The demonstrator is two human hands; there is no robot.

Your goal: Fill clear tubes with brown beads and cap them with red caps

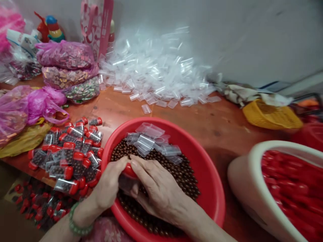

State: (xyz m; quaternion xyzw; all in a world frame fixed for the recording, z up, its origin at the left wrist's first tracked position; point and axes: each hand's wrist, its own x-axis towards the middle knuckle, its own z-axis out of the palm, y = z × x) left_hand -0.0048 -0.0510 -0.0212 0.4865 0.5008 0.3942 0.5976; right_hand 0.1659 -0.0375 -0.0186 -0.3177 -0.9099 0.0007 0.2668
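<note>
Over a red basin [218,191] of small brown balls [185,178], both of my hands close round one clear plastic container with a red cap [129,170]. My left hand [109,183], with a green bead bracelet above its wrist, grips it from the left, thumb by the cap. From the right, my right hand [158,185] wraps it, fingers pressed at the cap. The fingers hide much of the container. Several empty clear tubes [145,144] lie on the balls at the basin's far side.
Filled red-capped containers [68,151] are heaped left of the basin, with more lower down. A pile of clear tubes [161,74] lies along the wall. At right stand a white tub [242,174] of red caps [290,188] and a yellow basket [272,116]. Bags [68,57] fill the back left.
</note>
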